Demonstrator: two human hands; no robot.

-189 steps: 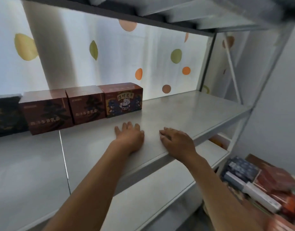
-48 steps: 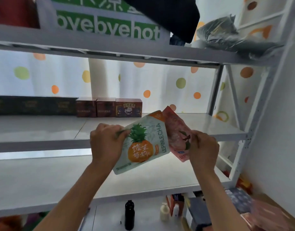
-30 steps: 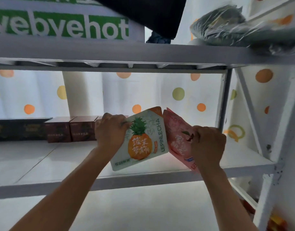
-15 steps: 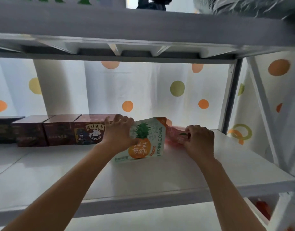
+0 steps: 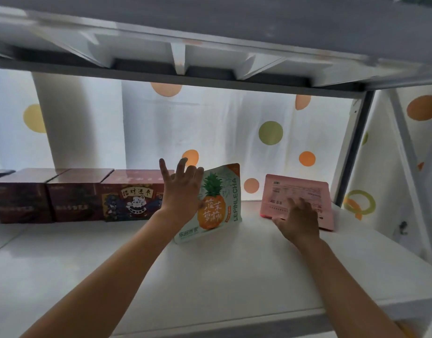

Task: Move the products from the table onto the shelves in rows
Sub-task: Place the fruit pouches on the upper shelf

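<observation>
1. The pineapple pouch stands upright near the middle of the white shelf, leaning a little to the left, its printed front facing the viewer.
2. At 3 o'clock from it, with a clear gap between, the pink pouch leans backward, showing its plain printed back.
3. Both pouches look light, thin and soft-sided, likely to tip or slump; a pinch at the top edge or a flat palm on each side seems the safest hold.
4. The left hand is open, fingers spread and straight, its palm against the left edge of the pineapple pouch, steadying it.
5. The right hand lies on the lower front of the pink pouch with fingers only slightly bent; it presses and does not grip.
6. At 9 o'clock from the pineapple pouch, partly behind the left hand, sits a cartoon cat box, then a row of dark red boxes running to the left edge.
7. Behind the shelf hangs a white polka-dot curtain; an upper shelf spans 12 o'clock.
8. Half a second earlier both pouches were gripped side by side, overlapping; now they stand apart and both grips have loosened.
</observation>
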